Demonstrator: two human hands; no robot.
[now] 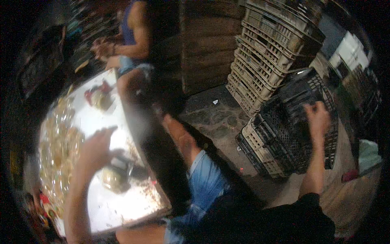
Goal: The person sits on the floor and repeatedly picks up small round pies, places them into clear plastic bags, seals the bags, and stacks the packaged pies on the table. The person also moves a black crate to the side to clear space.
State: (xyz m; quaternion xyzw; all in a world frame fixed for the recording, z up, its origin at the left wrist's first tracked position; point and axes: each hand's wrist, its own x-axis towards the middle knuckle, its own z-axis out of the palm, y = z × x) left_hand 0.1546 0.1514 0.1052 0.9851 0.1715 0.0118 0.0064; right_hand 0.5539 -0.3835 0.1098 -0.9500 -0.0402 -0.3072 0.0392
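My left hand [97, 148] is over the white board [122, 199], blurred, its finger shapes unclear. Just beside it are a greyish object [121, 162] and a clear, rounded container [113, 181] with pale contents. Many similar glossy containers [57, 150] crowd the board's left side, and another one [99, 99] lies near the far end by something red. My right hand [317, 118] is raised in front of black plastic crates [280, 138], thumb and forefinger pinched; I cannot make out whether they hold anything.
Another person [134, 34] in a purple sleeveless top sits beyond the board, hands together. Tall stacked beige crates [266, 61] stand at the back right, before a dark wooden panel [203, 44]. My legs [207, 179] are beside the board. A green cloth [367, 154] is at far right.
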